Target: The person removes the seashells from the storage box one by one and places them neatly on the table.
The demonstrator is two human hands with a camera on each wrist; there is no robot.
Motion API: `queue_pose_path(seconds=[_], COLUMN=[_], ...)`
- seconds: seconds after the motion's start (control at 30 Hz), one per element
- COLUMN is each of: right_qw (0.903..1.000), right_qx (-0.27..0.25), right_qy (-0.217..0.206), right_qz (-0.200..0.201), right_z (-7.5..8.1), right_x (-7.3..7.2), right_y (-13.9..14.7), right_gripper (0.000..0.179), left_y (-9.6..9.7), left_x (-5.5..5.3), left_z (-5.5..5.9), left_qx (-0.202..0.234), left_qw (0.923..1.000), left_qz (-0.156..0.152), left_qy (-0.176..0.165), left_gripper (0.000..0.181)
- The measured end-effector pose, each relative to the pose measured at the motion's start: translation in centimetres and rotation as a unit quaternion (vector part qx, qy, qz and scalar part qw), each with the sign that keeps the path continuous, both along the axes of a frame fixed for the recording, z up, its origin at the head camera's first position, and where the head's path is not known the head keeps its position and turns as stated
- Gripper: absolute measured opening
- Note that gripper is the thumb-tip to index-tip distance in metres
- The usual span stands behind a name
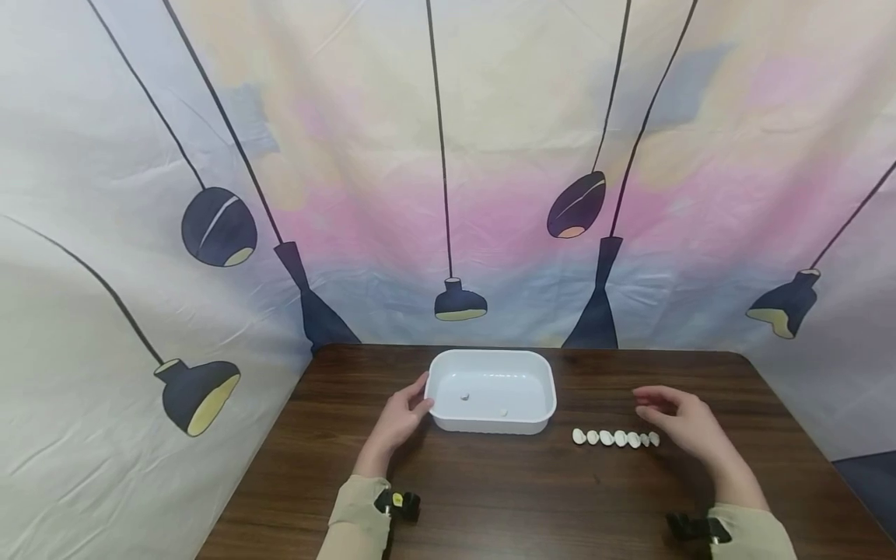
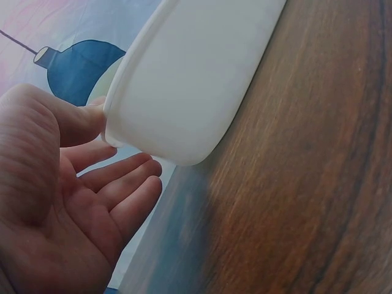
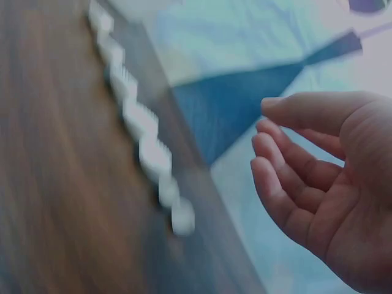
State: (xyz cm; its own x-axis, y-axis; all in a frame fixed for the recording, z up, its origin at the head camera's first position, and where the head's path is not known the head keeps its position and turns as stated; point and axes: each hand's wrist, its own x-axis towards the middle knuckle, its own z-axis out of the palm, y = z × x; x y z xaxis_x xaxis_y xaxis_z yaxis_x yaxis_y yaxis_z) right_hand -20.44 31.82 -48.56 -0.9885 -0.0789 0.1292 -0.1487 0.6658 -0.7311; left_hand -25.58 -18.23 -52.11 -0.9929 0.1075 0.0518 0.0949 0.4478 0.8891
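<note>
A white rectangular plastic basin (image 1: 490, 426) stands toward the back of the table, with two small whitish pieces (image 1: 465, 397) on its floor. My left hand (image 1: 397, 424) pinches the basin's left rim between thumb and index finger; in the left wrist view the other fingers (image 2: 131, 196) spread loosely below the rim. Right of the basin, several small white shell-like pieces (image 1: 607, 438) lie in a straight row. Just behind and above the row's right end hovers my right hand (image 1: 682, 420), its fingers loosely bent. Nothing shows between thumb and fingers in the right wrist view.
The dark wood-grain table (image 1: 532, 490) has rounded back corners. Right behind it hangs a cloth backdrop (image 1: 504, 194) printed with lamps. Each wrist carries a small black camera mount (image 1: 400, 504) over a beige sleeve (image 1: 357, 513).
</note>
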Motion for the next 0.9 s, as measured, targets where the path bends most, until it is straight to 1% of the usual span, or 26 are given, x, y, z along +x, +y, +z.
queue_pose_path(seconds=[0.1, 0.17, 0.3, 0.37, 0.43, 0.53, 0.63, 0.73, 0.8, 0.9], right_qw=[0.9990, 0.9966, 0.9874, 0.9839, 0.9812, 0.9806, 0.9778, 0.9738, 0.9732, 0.9765], right_qx=[-0.036, -0.065, -0.119, -0.126, -0.121, -0.102, -0.093, -0.092, -0.086, -0.049], right_qy=[0.013, 0.016, 0.014, 0.010, 0.005, -0.013, -0.042, -0.073, -0.094, -0.127], right_qz=[0.023, 0.047, 0.103, 0.126, 0.150, 0.167, 0.183, 0.195, 0.192, 0.167], right_z=[0.9, 1.3, 1.7, 1.8, 1.7, 1.5, 1.0, 0.5, 0.1, -0.3], right_x=[-0.6, -1.3, -2.9, -3.6, -4.4, -5.3, -6.2, -7.2, -7.8, -8.7], right_y=[-2.5, -4.4, -8.4, -10.4, -12.2, -14.6, -16.7, -18.4, -19.3, -20.3], right_gripper=[0.037, 0.036, 0.034, 0.033, 0.032, 0.030, 0.028, 0.027, 0.028, 0.027], left_y=[0.0, 0.1, 0.1, 0.1, 0.1, 0.0, -0.1, -0.1, -0.1, 0.0], left_x=[0.0, 0.0, 0.1, 0.1, 0.0, 0.0, 0.0, 0.1, 0.0, -0.1], left_z=[0.0, 0.1, 0.2, 0.2, 0.1, -0.1, -0.4, -0.4, -0.3, 0.0], left_qx=[0.000, -0.003, -0.008, -0.005, -0.003, -0.005, -0.009, -0.008, -0.004, 0.000], left_qw=[1.0000, 1.0000, 1.0000, 1.0000, 1.0000, 0.9999, 0.9999, 0.9999, 1.0000, 0.9999], left_qz=[0.000, 0.000, 0.001, 0.002, 0.002, 0.001, 0.000, -0.002, 0.000, 0.000], left_qy=[-0.002, -0.002, -0.002, -0.003, -0.003, -0.009, -0.012, -0.009, -0.007, -0.012], left_gripper=[0.058, 0.058, 0.058, 0.058, 0.058, 0.059, 0.059, 0.059, 0.059, 0.059])
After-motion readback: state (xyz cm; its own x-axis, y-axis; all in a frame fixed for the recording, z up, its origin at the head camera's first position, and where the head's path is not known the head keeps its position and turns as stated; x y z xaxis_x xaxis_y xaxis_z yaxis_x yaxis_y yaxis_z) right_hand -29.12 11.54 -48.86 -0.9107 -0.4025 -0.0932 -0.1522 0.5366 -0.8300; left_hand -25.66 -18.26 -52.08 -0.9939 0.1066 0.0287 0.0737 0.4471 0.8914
